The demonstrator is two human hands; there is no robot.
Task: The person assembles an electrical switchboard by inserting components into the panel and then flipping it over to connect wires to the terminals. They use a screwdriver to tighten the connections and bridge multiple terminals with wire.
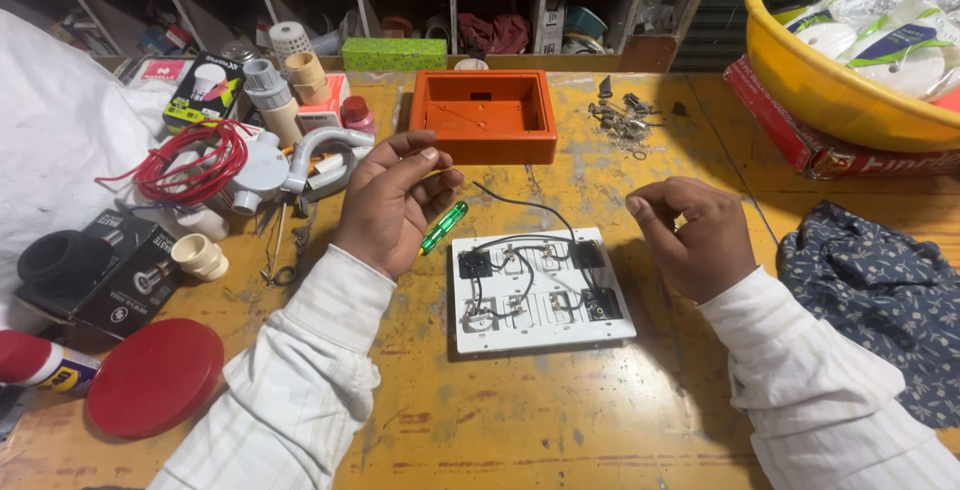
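A white switch plate (pixel 540 328) lies face down on the yellow table (pixel 520 420), its back showing black switch bodies and black wires. My left hand (pixel 390 205) is closed around a green-handled screwdriver (pixel 443 227) and pinches the free end of a black wire (pixel 520 205) that runs down to the plate. My right hand (pixel 690 235) hovers just right of the plate with fingers curled in; I cannot see anything in it. An orange plastic box (pixel 485 115) stands open behind the plate.
Red wire coil (pixel 190 162), white pipe fittings (pixel 290 165), black boxes (pixel 120 275) and a red lid (pixel 155 377) crowd the left. Loose screws (pixel 625 120) lie at the back. A yellow tub (pixel 830 90) and dark cloth (pixel 880 300) sit right.
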